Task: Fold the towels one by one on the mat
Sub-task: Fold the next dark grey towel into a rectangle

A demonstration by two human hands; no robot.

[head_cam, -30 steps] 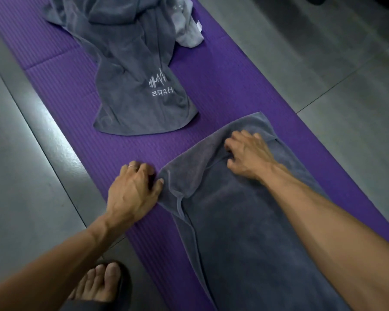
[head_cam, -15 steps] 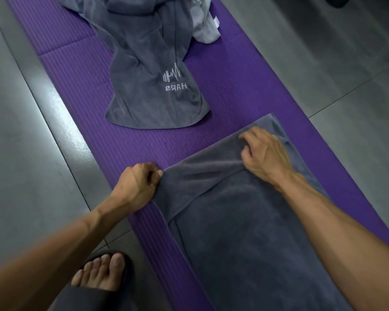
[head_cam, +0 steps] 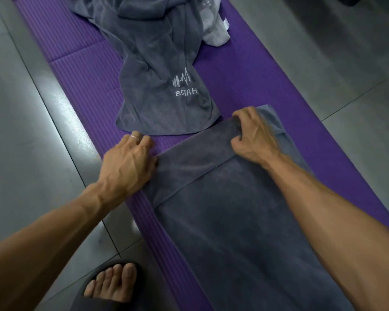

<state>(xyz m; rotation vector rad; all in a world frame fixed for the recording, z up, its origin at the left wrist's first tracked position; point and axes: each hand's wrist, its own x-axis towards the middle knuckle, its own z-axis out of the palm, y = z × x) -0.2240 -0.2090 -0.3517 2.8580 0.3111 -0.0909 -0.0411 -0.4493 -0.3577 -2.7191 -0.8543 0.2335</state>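
Two hands at the far end of a grey towel (head_cam: 234,221) spread lengthwise on the purple mat (head_cam: 256,75). Left hand (head_cam: 128,164) at its left corner, fingers curled, probably pinching the edge. Right hand (head_cam: 254,135) gripping the folded-over hem. Beyond, touching it, a crumpled logo towel (head_cam: 157,63).

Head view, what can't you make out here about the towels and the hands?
- Near towel: its near end is cut off by the bottom edge, and the right forearm covers part of it.
- Logo towel: its far end runs past the top edge.
- White cloth: partly under the logo towel, so its shape is unclear.
- Left hand: fingertips curl under, hidden.
- Right hand: motion-blurred, fingers indistinct.
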